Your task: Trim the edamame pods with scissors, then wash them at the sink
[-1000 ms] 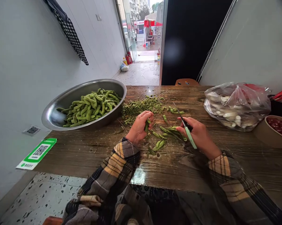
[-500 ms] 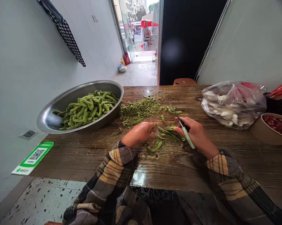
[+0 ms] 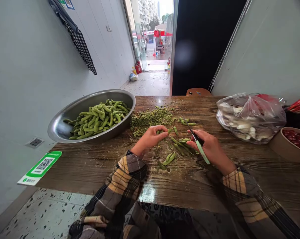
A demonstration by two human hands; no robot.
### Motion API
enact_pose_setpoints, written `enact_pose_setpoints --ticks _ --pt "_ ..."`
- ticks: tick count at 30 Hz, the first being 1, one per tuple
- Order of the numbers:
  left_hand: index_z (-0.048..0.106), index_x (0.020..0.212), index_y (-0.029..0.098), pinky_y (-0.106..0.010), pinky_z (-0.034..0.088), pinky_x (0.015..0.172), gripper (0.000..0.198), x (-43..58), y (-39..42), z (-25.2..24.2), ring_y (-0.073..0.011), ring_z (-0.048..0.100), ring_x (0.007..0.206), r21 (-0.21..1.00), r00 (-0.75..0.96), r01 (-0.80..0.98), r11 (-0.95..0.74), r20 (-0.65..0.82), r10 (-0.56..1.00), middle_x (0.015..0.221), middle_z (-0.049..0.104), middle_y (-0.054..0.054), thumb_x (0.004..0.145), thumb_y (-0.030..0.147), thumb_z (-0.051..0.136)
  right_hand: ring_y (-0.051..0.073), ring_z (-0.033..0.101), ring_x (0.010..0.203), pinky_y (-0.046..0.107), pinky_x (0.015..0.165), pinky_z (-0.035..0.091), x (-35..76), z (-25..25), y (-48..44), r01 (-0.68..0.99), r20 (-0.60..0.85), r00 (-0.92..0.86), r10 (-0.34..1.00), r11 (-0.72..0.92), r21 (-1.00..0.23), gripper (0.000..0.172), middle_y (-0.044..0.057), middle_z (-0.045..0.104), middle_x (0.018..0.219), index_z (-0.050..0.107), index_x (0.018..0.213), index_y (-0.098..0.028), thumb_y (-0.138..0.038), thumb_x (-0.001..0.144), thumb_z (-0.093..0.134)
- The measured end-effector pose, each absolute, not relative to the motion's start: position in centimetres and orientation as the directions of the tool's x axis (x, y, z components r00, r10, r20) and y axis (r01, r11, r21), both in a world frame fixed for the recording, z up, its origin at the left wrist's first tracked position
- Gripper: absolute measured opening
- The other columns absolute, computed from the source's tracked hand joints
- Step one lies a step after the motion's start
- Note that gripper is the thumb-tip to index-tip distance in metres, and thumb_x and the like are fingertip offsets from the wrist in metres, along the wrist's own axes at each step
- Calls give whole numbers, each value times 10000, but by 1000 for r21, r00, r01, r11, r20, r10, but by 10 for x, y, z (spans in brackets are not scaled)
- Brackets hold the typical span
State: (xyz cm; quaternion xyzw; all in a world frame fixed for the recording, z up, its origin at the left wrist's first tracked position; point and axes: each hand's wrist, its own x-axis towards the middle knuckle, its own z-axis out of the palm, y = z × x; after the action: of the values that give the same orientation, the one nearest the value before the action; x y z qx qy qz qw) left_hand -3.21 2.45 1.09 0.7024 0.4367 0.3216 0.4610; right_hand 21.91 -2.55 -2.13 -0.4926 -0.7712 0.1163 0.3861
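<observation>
Between the thumb and fingers of my left hand [image 3: 153,135] is a green edamame pod [image 3: 169,130], its tip poking out to the right. My right hand [image 3: 208,144] is closed around scissors [image 3: 199,145] with a pale green handle, blades pointing up and away to the left. Loose edamame pods [image 3: 181,146] lie on the table between my hands, and a couple more pods [image 3: 169,158] sit closer to me. Beyond my left hand spreads a heap of cut pod tips [image 3: 154,119]. A large steel basin [image 3: 55,124] at the left holds many whole pods.
The wooden table [image 3: 100,169] carries a clear plastic bag [image 3: 250,116] of white vegetables at the right. Beside it stands a paper bowl [image 3: 279,142] of red pieces. A green QR-code card [image 3: 41,167] lies at the left edge. An open doorway [image 3: 157,63] is straight ahead.
My left hand has lifted from the loose pods and moved slightly away from me, now showing a pod in its pinch. My right hand keeps the scissors nearly in place. The view has shifted slightly.
</observation>
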Motion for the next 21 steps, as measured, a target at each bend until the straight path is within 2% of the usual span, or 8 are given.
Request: enact_pose_setpoints --ticks 4,8,11,16,18,21 --pt "642 865 146 -202 222 428 351 -28 19 9 -48 365 438 997 398 33 72 -79 914 588 513 42 722 453 734 253 655 885 385 796 525 217 -20 -28 656 443 -254 860 490 -574 425 99 687 954 628 1167 -169 -453 852 641" --pt "628 847 141 -190 230 420 365 -20 16 8 -41 390 443 986 375 -87 145 -102 921 600 521 40 676 425 781 246 648 928 378 819 522 216 -19 -31 642 370 -319 873 486 -592 460 97 665 1032 609 1199 -176 -432 825 683" --pt "626 830 139 -189 252 444 332 -16 13 8 -42 396 456 994 371 -60 91 -63 926 575 502 50 694 405 772 244 644 945 377 831 520 215 -18 -32 643 335 -352 874 486 -592 462 89 653 1058 605 1211 -193 -424 820 689" --pt "647 839 136 -206 252 466 307 -12 8 11 -54 384 469 996 398 85 -9 -26 917 549 479 58 718 402 744 235 650 902 373 819 523 213 -14 -32 645 296 -361 884 466 -606 470 70 646 1022 605 1214 -193 -404 806 704" --pt "661 832 133 -212 266 479 298 -10 5 12 -57 383 480 991 407 127 -30 -24 913 561 500 50 717 397 737 233 651 902 369 819 523 212 -13 -33 636 295 -369 882 470 -612 482 69 646 1033 602 1218 -197 -396 795 717" --pt "693 823 127 -219 349 546 280 -6 4 13 -80 459 562 984 421 161 -83 8 907 663 596 8 712 381 731 231 649 908 363 811 522 212 -14 -33 627 306 -375 875 483 -612 471 72 649 1045 607 1209 -204 -400 795 719"
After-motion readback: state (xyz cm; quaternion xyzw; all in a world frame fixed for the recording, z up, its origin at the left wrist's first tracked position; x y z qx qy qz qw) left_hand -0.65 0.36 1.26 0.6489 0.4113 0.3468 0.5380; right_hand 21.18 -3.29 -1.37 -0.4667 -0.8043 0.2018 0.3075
